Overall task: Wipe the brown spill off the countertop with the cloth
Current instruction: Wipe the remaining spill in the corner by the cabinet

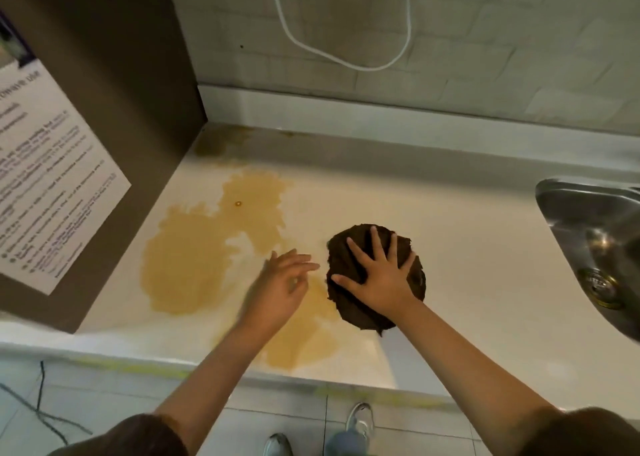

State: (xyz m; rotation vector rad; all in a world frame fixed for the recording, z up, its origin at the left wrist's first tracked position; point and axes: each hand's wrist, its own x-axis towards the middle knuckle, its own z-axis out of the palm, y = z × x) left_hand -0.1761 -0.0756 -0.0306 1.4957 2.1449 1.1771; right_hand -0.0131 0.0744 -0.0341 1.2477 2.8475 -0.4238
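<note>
The right hand (381,282) lies flat, palm down, on a dark brown cloth (349,303) that sits bunched in a rough round heap on the pale table (467,282), about midway between the far and near edges and nearer the right end. Its fingers (375,244) are spread wide apart and stretched out over the top of the cloth, the thumb reaching out to the left across the fabric; the hand presses on the cloth rather than closing around it. The left hand (282,282) hovers just beside the cloth, to its left, blurred, with its fingers loosely parted and slightly curled, holding nothing; whether the fingertips touch the table cannot be told. The brown spill (187,265) spreads over the left half of the table as a broad tan puddle: a large patch toward the left side, a lobe running up toward the far edge with a small ring-shaped speck in it, and another patch that runs under the left forearm to near the front edge. The near-left edge of the cloth touches this front patch. More staining shows in the far left corner against the upstand. A stainless sink (595,233) is set into the right end of the table, well apart from the spill. A dark panel (114,84) carrying a printed notice (52,185) stands along the left edge.
</note>
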